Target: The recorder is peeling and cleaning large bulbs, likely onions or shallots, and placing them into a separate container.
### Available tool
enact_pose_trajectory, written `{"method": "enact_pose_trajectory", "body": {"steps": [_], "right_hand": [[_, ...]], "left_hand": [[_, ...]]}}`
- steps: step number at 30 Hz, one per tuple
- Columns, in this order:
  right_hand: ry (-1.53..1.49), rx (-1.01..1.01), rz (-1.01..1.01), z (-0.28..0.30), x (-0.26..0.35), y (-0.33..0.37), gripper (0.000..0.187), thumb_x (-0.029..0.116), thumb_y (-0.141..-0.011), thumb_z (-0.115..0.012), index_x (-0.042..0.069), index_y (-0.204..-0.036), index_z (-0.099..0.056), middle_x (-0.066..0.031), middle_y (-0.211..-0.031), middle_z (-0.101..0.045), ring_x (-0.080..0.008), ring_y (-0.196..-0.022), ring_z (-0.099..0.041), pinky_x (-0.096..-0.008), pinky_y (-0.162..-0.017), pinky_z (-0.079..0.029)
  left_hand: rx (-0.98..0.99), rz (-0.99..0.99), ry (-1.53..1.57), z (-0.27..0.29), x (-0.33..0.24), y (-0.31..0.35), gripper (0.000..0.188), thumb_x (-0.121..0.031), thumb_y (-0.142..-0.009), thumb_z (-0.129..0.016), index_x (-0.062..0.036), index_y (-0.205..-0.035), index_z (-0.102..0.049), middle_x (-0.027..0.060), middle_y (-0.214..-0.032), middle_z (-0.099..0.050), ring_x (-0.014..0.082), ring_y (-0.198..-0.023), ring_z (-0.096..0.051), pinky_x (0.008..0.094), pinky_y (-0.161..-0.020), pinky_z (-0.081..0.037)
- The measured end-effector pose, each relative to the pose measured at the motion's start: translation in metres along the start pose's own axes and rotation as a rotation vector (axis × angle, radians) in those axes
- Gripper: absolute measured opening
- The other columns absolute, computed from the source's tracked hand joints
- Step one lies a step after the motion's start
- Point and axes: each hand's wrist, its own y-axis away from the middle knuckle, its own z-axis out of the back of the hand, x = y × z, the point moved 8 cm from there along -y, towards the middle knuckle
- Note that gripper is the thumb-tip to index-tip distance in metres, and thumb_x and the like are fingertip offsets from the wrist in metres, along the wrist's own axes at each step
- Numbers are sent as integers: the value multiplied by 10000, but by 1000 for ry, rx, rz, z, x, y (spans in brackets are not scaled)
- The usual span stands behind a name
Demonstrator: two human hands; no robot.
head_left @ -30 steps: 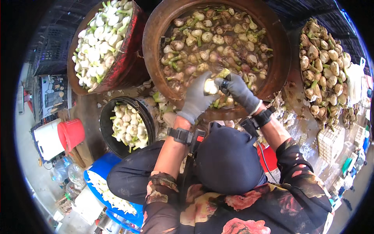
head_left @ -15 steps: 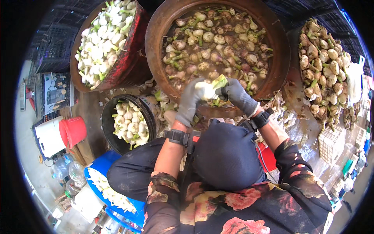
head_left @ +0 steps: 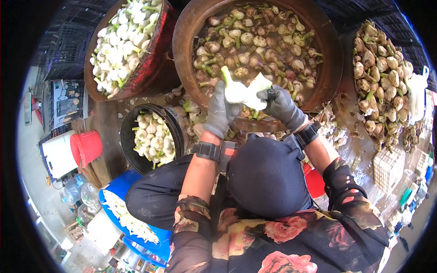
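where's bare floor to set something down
Mostly bare: the brown floor between the small red bucket at left and the black bucket. Crowded: the wide basin of garlic bulbs, and where peels lie by its lower right.

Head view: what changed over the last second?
The grey-gloved left hand shifted slightly left, away from the grey-gloved right hand. The rounded white garlic bulb now shows a pale-green stem pointing up beside the left hand, and a broad pale flap of skin spreads by the right. Neither hand visibly let go. The round rust-brown tub stayed put.
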Motion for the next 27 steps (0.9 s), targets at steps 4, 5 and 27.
{"method": "enact_pose_trajectory", "body": {"steps": [4,5,27], "right_hand": [[182,-51,181,6,1,0,140,10,-685,-588,17,-824,-599,-109,-751,-593,-222,-687,-574,-271,-629,-453],[256,-30,229,6,-1,2,180,-10,-666,-620,25,-841,-599,-94,-723,-581,-200,-698,-567,-267,-632,-451],[408,131,-695,91,-40,140,271,258,-734,-614,134,-974,-590,-93,-755,-598,-174,-651,-568,-252,-597,-446]], "left_hand": [[-288,-581,-710,21,-46,2,335,-326,-781,-585,-13,-900,-581,-6,-690,-571,37,-614,-471,171,-543,-389],[-282,-578,-710,14,-47,3,335,-326,-781,-585,-13,-900,-581,-6,-690,-571,37,-614,-471,171,-543,-389],[-141,-351,-634,9,-32,5,144,-83,-730,-625,-7,-851,-618,29,-792,-623,75,-686,-557,201,-628,-452]]}}
